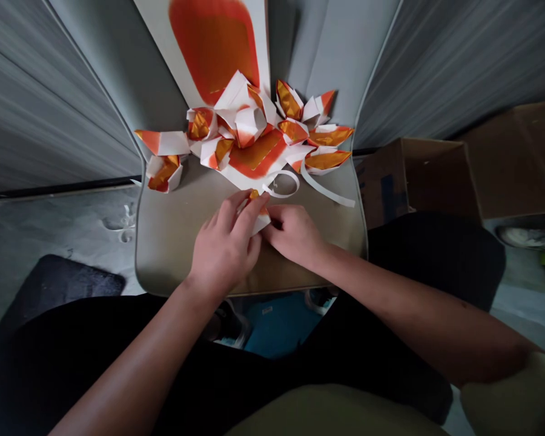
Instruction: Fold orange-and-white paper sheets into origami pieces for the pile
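Observation:
Over the front of the chair seat, my left hand (227,239) is closed around a small folded paper piece (261,223), white with orange and a bit of gold at its top. My right hand (295,233) pinches the lower right side of the same piece; its fingertips are partly hidden. Just beyond my fingers lies a curled white paper strip (290,192). Several folded paper pieces (163,172), white and orange with gold insides, are heaped at the back of the seat. Under them rests a flat orange and gold sheet (261,154).
A larger white sheet with an orange and gold panel (218,48) leans against the chair back (340,48). An open cardboard box (390,175) stands to the right. Paper scraps (126,225) lie on the floor at left, and a blue item (277,324) sits beneath the chair.

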Motion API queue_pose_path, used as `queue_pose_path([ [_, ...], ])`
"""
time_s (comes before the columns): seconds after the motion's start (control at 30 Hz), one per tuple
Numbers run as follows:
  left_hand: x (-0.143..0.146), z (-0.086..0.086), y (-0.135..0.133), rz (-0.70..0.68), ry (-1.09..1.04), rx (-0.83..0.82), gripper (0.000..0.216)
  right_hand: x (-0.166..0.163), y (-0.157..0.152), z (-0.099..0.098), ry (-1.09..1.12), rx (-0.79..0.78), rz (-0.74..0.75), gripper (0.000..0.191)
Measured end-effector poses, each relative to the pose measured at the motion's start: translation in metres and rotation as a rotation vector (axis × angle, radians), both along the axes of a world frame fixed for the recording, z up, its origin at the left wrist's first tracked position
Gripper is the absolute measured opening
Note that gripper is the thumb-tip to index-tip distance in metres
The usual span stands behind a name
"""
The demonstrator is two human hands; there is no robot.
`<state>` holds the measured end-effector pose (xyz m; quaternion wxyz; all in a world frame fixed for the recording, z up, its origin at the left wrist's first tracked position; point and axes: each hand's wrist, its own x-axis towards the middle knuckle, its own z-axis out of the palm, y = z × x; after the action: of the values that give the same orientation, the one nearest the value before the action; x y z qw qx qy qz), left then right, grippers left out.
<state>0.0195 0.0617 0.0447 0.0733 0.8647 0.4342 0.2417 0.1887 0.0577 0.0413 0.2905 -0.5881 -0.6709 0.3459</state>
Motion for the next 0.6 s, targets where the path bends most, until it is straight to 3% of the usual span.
queue_pose_path([
  [0.13, 0.001, -0.010, -0.002, 0.033, -0.069, -0.051, 0.083, 0.000, -0.002, 0.004, -0.024, 0.091, -0.071, 0.026],
  [0.3, 0.001, -0.015, 0.000, -0.001, -0.075, -0.110, 0.074, 0.001, -0.004, 0.004, -0.097, 0.228, -0.044, 0.026],
  [0.6, 0.012, -0.019, 0.000, 0.112, -0.036, -0.093, 0.071, 0.003, -0.007, 0.001, -0.201, 0.214, -0.064, 0.024],
])
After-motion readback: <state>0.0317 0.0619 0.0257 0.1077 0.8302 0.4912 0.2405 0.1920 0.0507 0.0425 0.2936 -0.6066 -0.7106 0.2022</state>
